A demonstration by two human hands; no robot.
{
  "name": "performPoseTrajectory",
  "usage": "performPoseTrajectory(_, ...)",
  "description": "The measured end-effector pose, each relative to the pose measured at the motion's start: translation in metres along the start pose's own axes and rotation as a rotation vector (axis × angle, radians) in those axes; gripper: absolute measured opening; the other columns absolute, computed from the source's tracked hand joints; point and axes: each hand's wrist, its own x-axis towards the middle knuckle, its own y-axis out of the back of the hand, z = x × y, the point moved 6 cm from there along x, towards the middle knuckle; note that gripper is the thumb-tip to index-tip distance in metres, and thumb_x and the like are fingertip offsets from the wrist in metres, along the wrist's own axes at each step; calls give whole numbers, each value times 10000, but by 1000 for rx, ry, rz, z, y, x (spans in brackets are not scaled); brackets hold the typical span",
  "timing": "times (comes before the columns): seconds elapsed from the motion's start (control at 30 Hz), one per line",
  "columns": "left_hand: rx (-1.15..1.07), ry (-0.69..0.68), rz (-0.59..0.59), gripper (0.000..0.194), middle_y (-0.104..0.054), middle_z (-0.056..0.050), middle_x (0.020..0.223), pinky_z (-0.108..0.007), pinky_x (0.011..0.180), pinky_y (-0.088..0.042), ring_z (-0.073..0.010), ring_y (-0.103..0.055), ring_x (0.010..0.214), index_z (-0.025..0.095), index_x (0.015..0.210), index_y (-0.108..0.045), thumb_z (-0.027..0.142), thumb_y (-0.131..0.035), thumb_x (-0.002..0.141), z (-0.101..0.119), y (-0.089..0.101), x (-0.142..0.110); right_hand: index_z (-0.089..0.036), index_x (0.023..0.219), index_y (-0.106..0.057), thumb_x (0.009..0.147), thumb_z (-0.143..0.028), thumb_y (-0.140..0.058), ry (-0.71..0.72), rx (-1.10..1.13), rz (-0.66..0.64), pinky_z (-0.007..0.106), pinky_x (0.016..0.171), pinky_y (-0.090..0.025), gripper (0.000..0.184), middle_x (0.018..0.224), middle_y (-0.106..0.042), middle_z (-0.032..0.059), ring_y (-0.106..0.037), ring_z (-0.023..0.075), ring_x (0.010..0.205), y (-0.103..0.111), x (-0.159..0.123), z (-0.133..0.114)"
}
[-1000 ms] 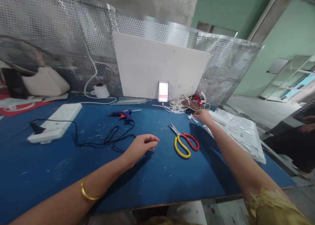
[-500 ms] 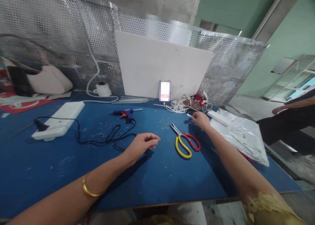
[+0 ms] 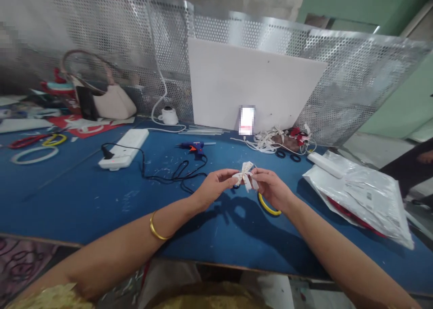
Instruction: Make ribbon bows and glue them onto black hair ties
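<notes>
A white ribbon bow [image 3: 246, 174] with small markings is held in the air over the blue table [image 3: 135, 214]. My left hand [image 3: 218, 187] pinches its left side between thumb and fingers. On the other side my right hand [image 3: 272, 187] grips the bow's right loop and tail. Something small and dark shows under the left fingertips, too hidden to name. Below my right hand lies a pair of scissors, of which only the yellow handle [image 3: 269, 206] shows. Two black rings [image 3: 287, 156], like hair ties, rest beyond my right hand.
Left of centre lie a blue glue gun [image 3: 194, 147] with its black cord and a white power strip [image 3: 123, 151]. A phone [image 3: 246, 120] leans on a white board [image 3: 253, 83] beside a ribbon heap [image 3: 267, 140]. A plastic-wrapped pack [image 3: 361, 196] sits at right.
My right hand has come back from near the ribbon heap to meet my left hand. Both now hold the bow above the scissors. The view has turned left.
</notes>
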Motion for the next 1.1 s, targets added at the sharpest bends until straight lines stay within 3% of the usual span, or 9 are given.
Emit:
performPoseTrajectory(0.27,42,57,41,291,-677,-40,771,-235,640,-407,-131,-555,704,135,872,-721,374,-709,705,-7,4,0,-168,717,-634,714,-220,-659,56,-122,-34,240,605,-356,58,640,-580,-12,-487,111,598,-7,-3,18)
performPoseTrajectory(0.47,72,23,70,213,-602,3,618,-225,577,-357,-96,-469,578,130,709,-693,337,-716,665,-6,6,1,-172,762,-633,776,-349,-644,186,-377,16,240,623,-367,178,693,-585,-17,-495,118,648,-8,-9,7)
performPoseTrajectory(0.7,145,36,-32,212,-601,2,594,-229,575,-353,-106,-490,575,135,683,-688,345,-705,666,-8,-3,-3,-173,746,-599,779,-393,-644,197,-494,62,227,513,-344,226,628,-555,-30,-455,100,539,-10,-10,12)
performPoseTrajectory(0.8,68,20,50,218,-601,5,596,-232,585,-371,-100,-493,560,142,676,-665,357,-704,679,-1,8,1,-174,771,-616,822,-357,-589,298,-603,157,238,560,-388,192,648,-580,-12,-509,122,589,3,-9,1)
performPoseTrajectory(0.9,-58,-36,179,215,-612,2,652,-243,648,-421,-113,-547,616,153,718,-648,356,-711,689,10,26,8,-183,837,-639,836,-294,-570,449,-857,281,273,664,-428,131,737,-633,16,-570,157,687,19,-8,-13)
performPoseTrajectory(0.97,-96,-71,238,222,-618,-4,680,-246,661,-432,-124,-571,651,156,736,-641,362,-712,695,14,36,11,-195,881,-651,845,-260,-561,513,-1098,238,290,710,-430,117,823,-656,35,-588,174,750,18,-6,-12)
performPoseTrajectory(1.1,-70,-57,221,218,-609,-5,658,-247,641,-429,-125,-570,638,155,715,-633,362,-698,702,12,37,13,-205,990,-652,867,-227,-544,572,-1509,-27,313,757,-416,166,968,-650,74,-585,207,881,-3,-1,12)
